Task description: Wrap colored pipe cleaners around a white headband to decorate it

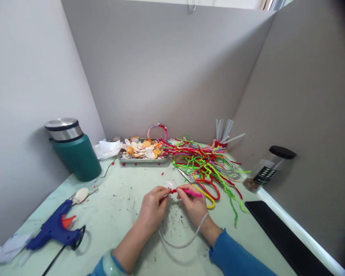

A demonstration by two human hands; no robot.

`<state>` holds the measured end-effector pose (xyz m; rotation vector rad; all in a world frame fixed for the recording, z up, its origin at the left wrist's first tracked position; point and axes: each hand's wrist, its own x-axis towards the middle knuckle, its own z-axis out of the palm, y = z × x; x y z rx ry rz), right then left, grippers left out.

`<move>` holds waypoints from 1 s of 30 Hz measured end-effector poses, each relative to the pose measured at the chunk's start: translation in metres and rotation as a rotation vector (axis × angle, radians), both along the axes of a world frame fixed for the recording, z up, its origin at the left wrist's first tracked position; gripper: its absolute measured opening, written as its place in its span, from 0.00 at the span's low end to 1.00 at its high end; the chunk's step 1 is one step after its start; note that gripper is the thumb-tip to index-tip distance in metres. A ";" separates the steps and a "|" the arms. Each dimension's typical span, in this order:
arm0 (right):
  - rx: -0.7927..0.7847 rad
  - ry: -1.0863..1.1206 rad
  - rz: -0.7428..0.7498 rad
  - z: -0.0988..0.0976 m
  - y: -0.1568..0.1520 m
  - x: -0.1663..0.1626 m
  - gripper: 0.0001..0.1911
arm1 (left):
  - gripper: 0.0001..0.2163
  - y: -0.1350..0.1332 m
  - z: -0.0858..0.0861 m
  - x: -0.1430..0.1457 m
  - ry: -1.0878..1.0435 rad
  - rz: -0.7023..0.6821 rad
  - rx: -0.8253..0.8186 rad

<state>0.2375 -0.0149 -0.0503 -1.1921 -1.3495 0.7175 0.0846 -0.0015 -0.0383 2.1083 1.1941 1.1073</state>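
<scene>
In the head view a white cord [179,247] bends in a loop below my hands, its upper stretch wrapped in red and pink fuzzy pipe cleaner [194,193]. My left hand [153,205] pinches the red end between thumb and fingers. The pink part lies in my right hand [193,204], whose thumb and forefinger close on the red stretch near its middle. Behind my fingers a small clear round piece [169,184] rests on the table. Scissors [209,189] with red and yellow handle loops lie just beyond my right hand.
A blue glue gun [53,229] and a green bottle [76,155] stand left. Behind are a metal tray [143,160] of shells, a decorated ring [148,132] and piled pipe cleaners [201,153]. Glue sticks [223,130], a jar [266,170] and a black strip [281,234] are right.
</scene>
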 end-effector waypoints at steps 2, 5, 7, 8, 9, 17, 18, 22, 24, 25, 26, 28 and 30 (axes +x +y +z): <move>0.005 -0.019 0.002 0.001 -0.001 0.000 0.09 | 0.14 0.000 0.000 0.000 0.014 0.008 0.016; 0.013 -0.029 0.008 0.002 -0.002 0.000 0.10 | 0.14 0.000 0.001 0.000 0.005 0.006 0.021; 0.016 -0.029 0.019 0.003 -0.002 0.001 0.09 | 0.14 0.001 0.001 0.000 -0.023 -0.017 -0.005; 0.019 -0.030 0.025 0.004 -0.002 0.001 0.09 | 0.14 0.002 0.001 -0.001 -0.043 -0.030 -0.024; 0.023 -0.030 0.030 0.004 -0.003 0.001 0.09 | 0.14 0.002 0.001 -0.001 -0.064 -0.040 -0.047; 0.044 -0.044 0.049 0.004 -0.002 0.000 0.08 | 0.14 0.003 -0.002 -0.001 -0.222 0.007 -0.335; 0.039 -0.045 0.047 0.004 -0.002 0.000 0.08 | 0.14 0.003 -0.002 0.000 -0.254 0.003 -0.366; 0.036 -0.044 0.059 0.005 -0.003 0.000 0.08 | 0.15 0.003 0.002 0.003 -0.387 -0.036 -0.485; 0.038 -0.050 0.057 0.005 -0.003 0.001 0.07 | 0.16 0.003 0.003 0.004 -0.419 -0.050 -0.527; 0.039 -0.053 0.050 0.005 -0.003 0.001 0.07 | 0.16 0.003 0.003 0.004 -0.424 -0.052 -0.539; 0.040 -0.057 0.044 0.005 -0.003 0.001 0.08 | 0.15 0.003 0.003 0.005 -0.424 -0.050 -0.545; 0.052 -0.067 0.039 0.005 -0.002 0.001 0.08 | 0.14 0.003 0.002 0.005 -0.422 -0.035 -0.549; 0.071 -0.082 0.045 0.005 -0.003 0.001 0.08 | 0.13 0.004 0.002 0.004 -0.412 -0.017 -0.550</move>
